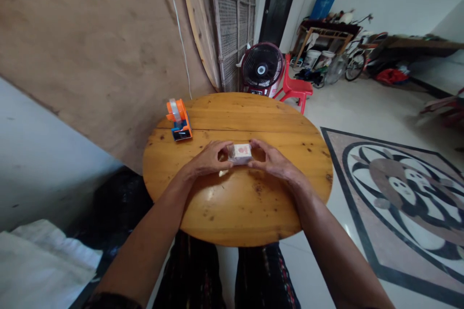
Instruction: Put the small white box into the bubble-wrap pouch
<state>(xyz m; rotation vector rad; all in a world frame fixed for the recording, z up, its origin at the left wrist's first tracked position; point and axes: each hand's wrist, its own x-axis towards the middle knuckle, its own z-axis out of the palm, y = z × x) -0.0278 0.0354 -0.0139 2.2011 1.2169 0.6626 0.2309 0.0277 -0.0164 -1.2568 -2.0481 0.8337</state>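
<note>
A small white box with a red print (241, 151), with clear wrap at its left side, is at the middle of the round wooden table (246, 212). My left hand (211, 158) has its thumb and fingers curved round the left end of the box. From the other side, my right hand (270, 158) grips the right end in the same way. An orange and blue tape dispenser (181, 123) with a roll of clear tape stands at the table's back left.
Behind the table are a dark red fan (261, 70) and a red plastic chair (295, 88). A wooden board (90, 34) leans at the left. Black bags (119, 203) lie on the lower left beside white sacking (43, 260).
</note>
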